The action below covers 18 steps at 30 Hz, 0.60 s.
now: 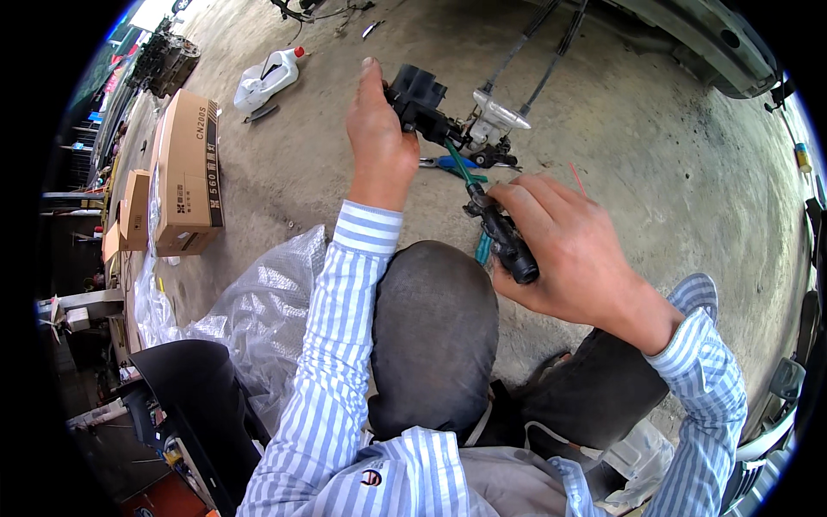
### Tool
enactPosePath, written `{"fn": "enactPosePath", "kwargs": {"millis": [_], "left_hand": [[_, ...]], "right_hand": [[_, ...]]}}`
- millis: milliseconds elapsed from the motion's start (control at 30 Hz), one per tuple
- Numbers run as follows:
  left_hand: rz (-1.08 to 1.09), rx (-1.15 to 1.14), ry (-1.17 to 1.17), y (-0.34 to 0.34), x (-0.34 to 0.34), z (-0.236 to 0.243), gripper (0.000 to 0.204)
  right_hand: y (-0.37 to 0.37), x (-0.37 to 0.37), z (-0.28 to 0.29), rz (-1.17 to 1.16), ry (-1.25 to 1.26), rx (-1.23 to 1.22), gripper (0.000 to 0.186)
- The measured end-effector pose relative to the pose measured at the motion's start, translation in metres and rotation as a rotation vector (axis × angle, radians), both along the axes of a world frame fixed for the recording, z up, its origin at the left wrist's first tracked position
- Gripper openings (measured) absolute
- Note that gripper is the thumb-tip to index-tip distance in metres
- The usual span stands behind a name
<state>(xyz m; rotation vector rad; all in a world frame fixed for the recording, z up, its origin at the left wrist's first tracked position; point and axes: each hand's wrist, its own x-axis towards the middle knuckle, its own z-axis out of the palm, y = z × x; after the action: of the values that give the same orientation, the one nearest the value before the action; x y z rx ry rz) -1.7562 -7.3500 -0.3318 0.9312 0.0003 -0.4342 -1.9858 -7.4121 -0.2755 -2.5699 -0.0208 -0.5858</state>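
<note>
My left hand (379,142) is closed around a boxy black part (417,96), held up over the concrete floor. A slim green rod (459,162) joins its lower end to a dark, grimy cylindrical piece (504,233). My right hand (564,241) grips that piece from the right, with its fingertips curled over the top. Whether the rod belongs to the black part or to the cylinder, I cannot tell. Just beyond lies a silver metal bracket (500,116) with two dark cables running away from it. Blue-handled pliers (450,162) rest on the floor, partly hidden behind the green rod.
Cardboard boxes (188,172) and crumpled clear bubble wrap (267,284) lie to the left. A white jug with a red cap (267,82) lies farther off. A vehicle's body panel (706,39) overhangs the far right. My bent knee (435,336) is just below my hands.
</note>
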Motion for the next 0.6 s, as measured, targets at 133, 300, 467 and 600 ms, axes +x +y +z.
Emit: {"fn": "enactPosePath", "kwargs": {"millis": [133, 300, 467, 600], "left_hand": [[0.002, -0.007, -0.025, 0.0, -0.005, 0.006, 0.026], [0.057, 0.016, -0.144, 0.003, -0.006, 0.011, 0.032], [0.074, -0.001, -0.218, 0.001, -0.01, 0.016, 0.032], [0.083, 0.0, -0.283, 0.0, -0.012, 0.017, 0.031]], "right_hand": [[-0.001, -0.001, 0.003, 0.018, 0.03, 0.007, 0.05], [-0.009, -0.016, 0.005, -0.038, 0.061, 0.076, 0.05], [-0.009, -0.015, 0.009, -0.036, 0.075, 0.051, 0.049], [-0.008, -0.012, 0.011, -0.046, 0.078, 0.064, 0.049]]}}
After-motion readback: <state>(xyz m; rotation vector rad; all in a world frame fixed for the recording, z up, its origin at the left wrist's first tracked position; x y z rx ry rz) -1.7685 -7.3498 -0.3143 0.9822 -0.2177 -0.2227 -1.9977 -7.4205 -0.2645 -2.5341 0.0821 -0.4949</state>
